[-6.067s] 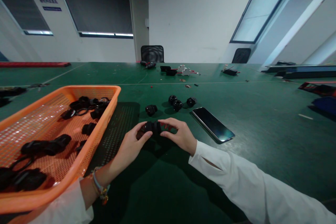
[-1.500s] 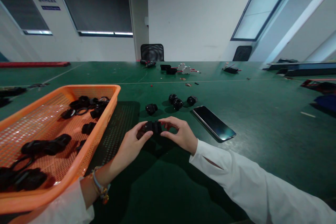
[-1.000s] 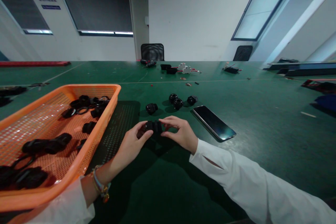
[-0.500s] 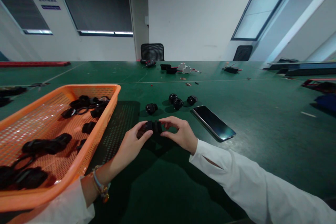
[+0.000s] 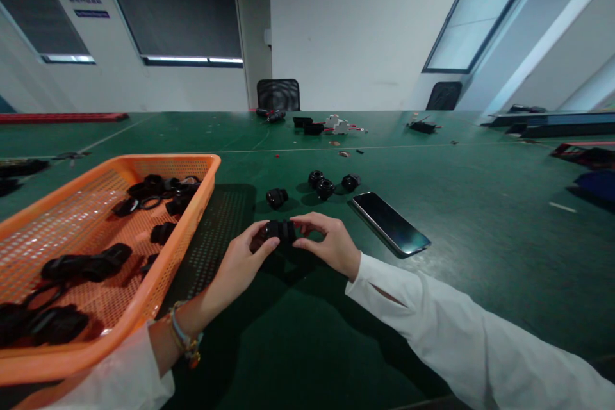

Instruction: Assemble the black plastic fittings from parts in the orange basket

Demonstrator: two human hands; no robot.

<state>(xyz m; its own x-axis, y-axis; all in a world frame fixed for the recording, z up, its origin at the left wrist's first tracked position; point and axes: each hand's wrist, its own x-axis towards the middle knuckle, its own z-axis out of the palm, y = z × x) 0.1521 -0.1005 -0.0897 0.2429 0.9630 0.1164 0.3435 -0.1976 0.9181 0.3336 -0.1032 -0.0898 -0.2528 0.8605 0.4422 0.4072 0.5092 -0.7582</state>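
Between my two hands is a black cable gland (image 5: 281,230), held level just above the green tabletop. My left hand (image 5: 247,259) pinches its left end between thumb and fingers. The thumb and fingers of my right hand (image 5: 330,243) close round the ring-like part at its right end. Just beyond my hands lies another black gland (image 5: 277,198). Farther off, a pair of glands (image 5: 325,189) touch each other, with a single gland (image 5: 350,182) to their right.
An orange mesh basket (image 5: 214,173) with several black fittings and rings stands at my left. A smartphone (image 5: 391,224) lies right of my right hand. Toward the far side are white and black parts with red wires (image 5: 336,124) and a power tool (image 5: 271,115).
Almost nothing differs. Both hands keep their hold on the cable gland in the same place; the view has shifted very slightly.
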